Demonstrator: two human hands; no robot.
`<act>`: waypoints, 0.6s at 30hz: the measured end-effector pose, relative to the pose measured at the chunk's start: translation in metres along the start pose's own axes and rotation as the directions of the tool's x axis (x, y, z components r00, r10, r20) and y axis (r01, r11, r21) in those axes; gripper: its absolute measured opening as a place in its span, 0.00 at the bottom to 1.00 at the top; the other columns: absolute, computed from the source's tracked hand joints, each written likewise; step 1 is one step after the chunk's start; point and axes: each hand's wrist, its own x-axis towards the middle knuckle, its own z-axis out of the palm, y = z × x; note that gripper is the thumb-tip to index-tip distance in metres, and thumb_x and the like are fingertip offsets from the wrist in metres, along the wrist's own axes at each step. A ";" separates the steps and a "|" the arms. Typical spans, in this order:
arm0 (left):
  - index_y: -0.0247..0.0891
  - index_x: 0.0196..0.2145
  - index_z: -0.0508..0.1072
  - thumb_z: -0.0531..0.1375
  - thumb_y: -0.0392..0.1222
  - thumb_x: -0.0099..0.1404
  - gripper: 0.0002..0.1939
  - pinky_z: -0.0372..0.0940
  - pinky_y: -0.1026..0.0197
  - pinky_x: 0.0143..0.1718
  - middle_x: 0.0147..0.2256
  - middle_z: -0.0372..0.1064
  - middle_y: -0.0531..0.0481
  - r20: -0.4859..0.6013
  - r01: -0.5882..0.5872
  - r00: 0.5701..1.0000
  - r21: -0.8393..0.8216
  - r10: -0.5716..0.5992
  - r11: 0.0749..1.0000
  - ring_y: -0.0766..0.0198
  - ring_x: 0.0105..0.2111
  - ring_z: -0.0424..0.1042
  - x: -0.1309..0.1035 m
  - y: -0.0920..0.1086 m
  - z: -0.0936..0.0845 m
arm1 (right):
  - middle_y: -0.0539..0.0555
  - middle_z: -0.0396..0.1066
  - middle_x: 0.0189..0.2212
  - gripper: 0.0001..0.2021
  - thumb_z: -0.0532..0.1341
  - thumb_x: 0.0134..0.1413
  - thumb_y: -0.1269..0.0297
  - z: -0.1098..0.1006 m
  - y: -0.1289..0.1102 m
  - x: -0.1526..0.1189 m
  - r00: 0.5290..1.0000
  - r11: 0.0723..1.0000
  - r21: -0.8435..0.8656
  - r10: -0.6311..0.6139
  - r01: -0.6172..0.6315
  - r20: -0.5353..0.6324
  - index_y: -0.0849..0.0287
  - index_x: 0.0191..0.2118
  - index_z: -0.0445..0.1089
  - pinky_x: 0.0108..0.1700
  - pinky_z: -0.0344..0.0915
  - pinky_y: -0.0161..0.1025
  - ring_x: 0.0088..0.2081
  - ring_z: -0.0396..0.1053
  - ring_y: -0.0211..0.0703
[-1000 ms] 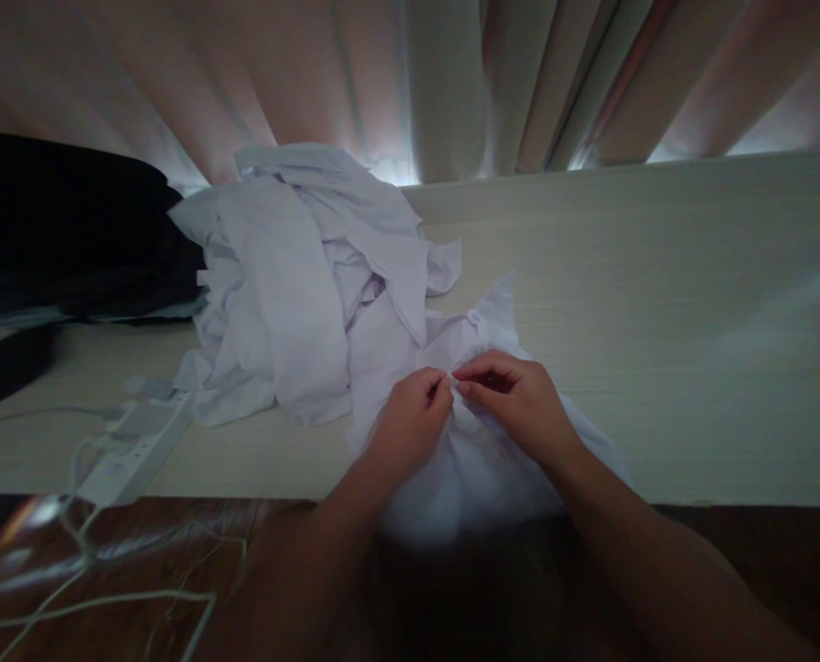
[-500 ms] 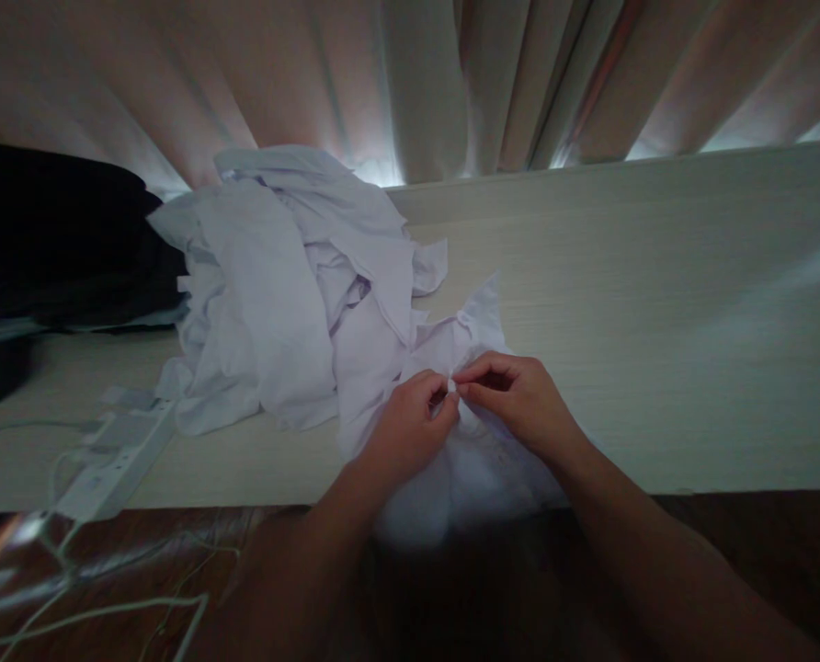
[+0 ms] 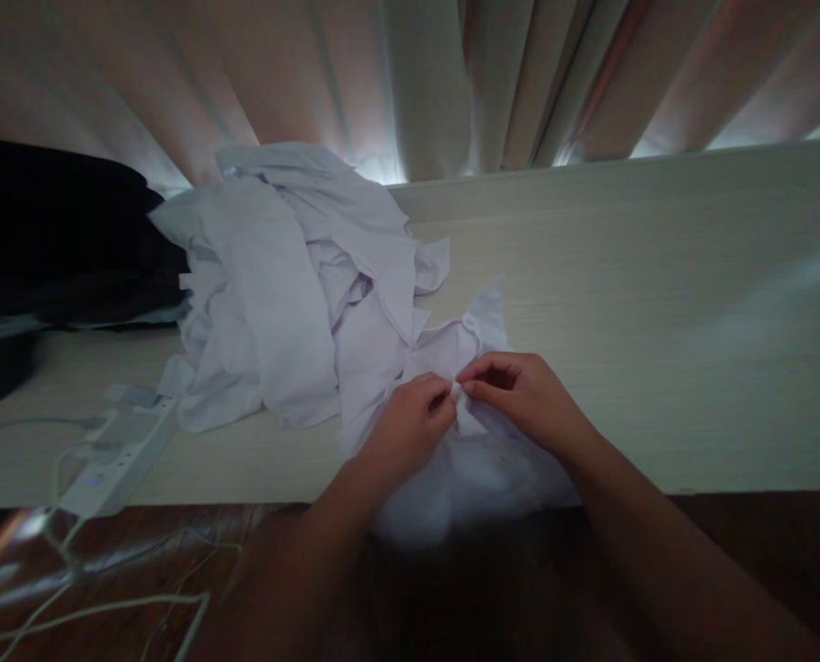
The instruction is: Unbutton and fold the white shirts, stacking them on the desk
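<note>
A white cloth garment lies at the front edge of the pale table, its pointed corner spread beyond my hands. My left hand pinches a small fold of it between thumb and fingers. Close beside it, my right hand pinches the same spot from the right, fingertips almost touching those of my left. Whatever small part lies between the fingertips is too small to make out. A heap of crumpled white cloth rests to the left, against the garment.
Black fabric is piled at the far left. A white power strip with plugs and cables sits at the front left edge, with cables hanging to the brown floor. Pleated curtains hang behind the table.
Both hands keep their pinch on the garment, with the fingertips shifted very slightly to the right. The cloth between them has moved a little.
</note>
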 end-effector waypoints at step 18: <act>0.39 0.29 0.68 0.53 0.42 0.73 0.14 0.60 0.63 0.37 0.30 0.69 0.53 -0.054 -0.076 0.996 -0.047 0.073 0.996 0.65 0.31 0.66 -0.004 0.001 -0.007 | 0.51 0.77 0.31 0.06 0.72 0.49 0.62 0.001 0.002 0.000 0.994 0.936 0.334 0.095 -0.110 0.062 0.58 0.33 0.78 0.38 0.64 0.36 0.33 0.71 0.39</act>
